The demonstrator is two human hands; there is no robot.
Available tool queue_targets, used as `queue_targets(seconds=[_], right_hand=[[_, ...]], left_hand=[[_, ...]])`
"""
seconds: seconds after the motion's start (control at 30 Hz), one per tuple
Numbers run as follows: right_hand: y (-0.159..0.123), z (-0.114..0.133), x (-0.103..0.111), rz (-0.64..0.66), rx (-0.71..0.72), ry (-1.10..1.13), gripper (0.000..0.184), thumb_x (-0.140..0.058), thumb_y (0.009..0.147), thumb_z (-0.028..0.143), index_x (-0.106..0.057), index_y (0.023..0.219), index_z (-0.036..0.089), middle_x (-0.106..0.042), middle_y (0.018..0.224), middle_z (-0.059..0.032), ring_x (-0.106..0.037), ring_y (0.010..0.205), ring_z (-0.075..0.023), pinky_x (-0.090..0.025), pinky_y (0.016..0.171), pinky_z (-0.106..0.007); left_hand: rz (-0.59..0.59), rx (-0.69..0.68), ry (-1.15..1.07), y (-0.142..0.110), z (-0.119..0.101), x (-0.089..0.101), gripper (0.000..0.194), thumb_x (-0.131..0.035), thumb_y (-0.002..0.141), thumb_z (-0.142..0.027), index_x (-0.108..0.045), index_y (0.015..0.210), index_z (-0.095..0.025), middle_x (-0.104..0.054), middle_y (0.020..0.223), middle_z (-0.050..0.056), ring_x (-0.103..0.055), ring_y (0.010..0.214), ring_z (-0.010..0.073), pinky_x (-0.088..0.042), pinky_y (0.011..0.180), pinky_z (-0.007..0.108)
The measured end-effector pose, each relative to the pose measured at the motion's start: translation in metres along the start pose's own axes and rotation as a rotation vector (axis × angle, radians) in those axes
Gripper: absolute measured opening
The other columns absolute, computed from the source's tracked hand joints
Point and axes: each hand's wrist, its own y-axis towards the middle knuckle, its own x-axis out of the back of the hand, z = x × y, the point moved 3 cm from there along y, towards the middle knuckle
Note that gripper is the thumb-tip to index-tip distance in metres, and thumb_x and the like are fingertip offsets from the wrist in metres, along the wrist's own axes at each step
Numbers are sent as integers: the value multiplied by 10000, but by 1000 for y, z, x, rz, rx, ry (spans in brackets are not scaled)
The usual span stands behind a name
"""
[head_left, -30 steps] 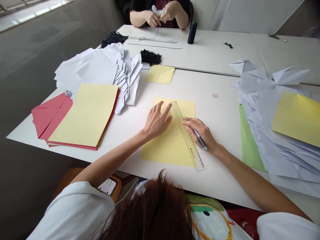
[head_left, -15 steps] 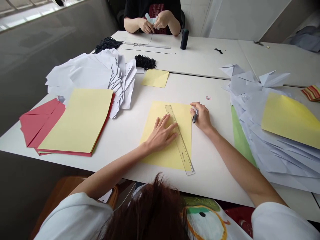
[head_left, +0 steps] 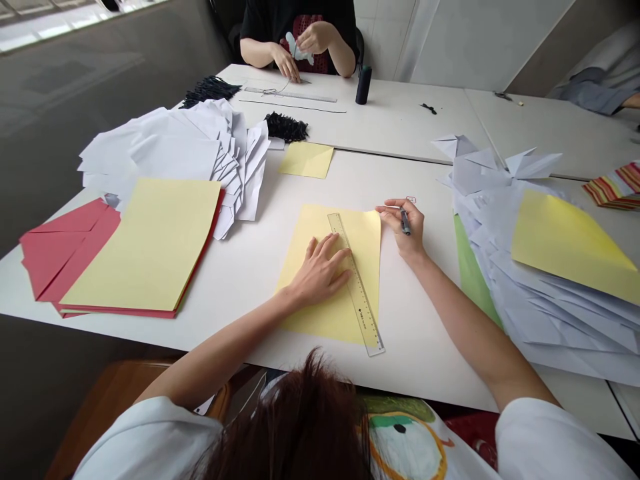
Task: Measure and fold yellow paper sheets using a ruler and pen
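A clear plastic ruler (head_left: 356, 283) lies tilted across a pale yellow paper sheet (head_left: 345, 320) on the white table (head_left: 425, 353). My left hand (head_left: 317, 270) rests flat on the sheet, fingers spread, its fingertips against the ruler's left edge. My right hand (head_left: 404, 225) is shut on a dark pen (head_left: 405, 223) and sits just off the sheet's upper right corner, fingertips at the paper's edge. The pen's tip is hidden by my fingers.
Left of the sheet lies a pile of yellow sheets (head_left: 140, 247) on red paper, with folded white paper (head_left: 200, 153) behind. Folded white sheets (head_left: 530, 313) and green paper (head_left: 473, 273) lie right. Across the table, a person's hands (head_left: 300, 50) hold a pale paper shape.
My right hand with the pen has moved from the ruler's side up to the sheet's upper right corner. My left hand has stayed on the sheet, and the view has shifted slightly.
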Motion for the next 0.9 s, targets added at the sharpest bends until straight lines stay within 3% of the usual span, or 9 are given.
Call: queue_targets(seconds=[0.23,0.37,0.47,0.7,0.9], right_hand=[[3,-5,1,-92,-145,148,372,-795,633,380,-589,910,242,-754,1069,-84,-675,1164,-293,-574,820,-417],[4,-12,3,-75,-154,107,366,-827,629,438,-624,857,235,-729,787,-19,-725,859,-248,-583,788,-431],[4,-14,5,-56,-180,73,316,-814,659,458,-624,786,240,-645,642,24,-666,663,-204,-588,697,-416],[3,-8,2,-56,-250,142,343,-754,730,490,-519,664,248,-592,653,24,-608,601,-170,-546,556,-348],[3,-7,1,-48,-242,133,328,-704,773,413,-470,622,239,-515,608,37,-544,559,-147,-496,530,-324]], left_hand=[[7,-58,-14,0,-2,2,443,-426,1007,-465,-534,1369,-232,-359,1578,150,-228,1528,302,-134,1252,582],[9,-58,-16,0,-2,3,445,-423,1008,-473,-535,1367,-237,-361,1578,143,-237,1526,296,-131,1256,576],[2,-62,-25,-1,-2,3,440,-432,1006,-472,-537,1366,-241,-368,1575,144,-250,1520,304,-140,1254,583],[6,-74,-22,0,-1,3,456,-420,1010,-483,-534,1376,-235,-363,1577,147,-238,1524,304,-140,1255,574],[15,-87,-29,1,0,4,453,-424,1008,-491,-534,1373,-247,-367,1575,132,-245,1523,295,-130,1263,557]])
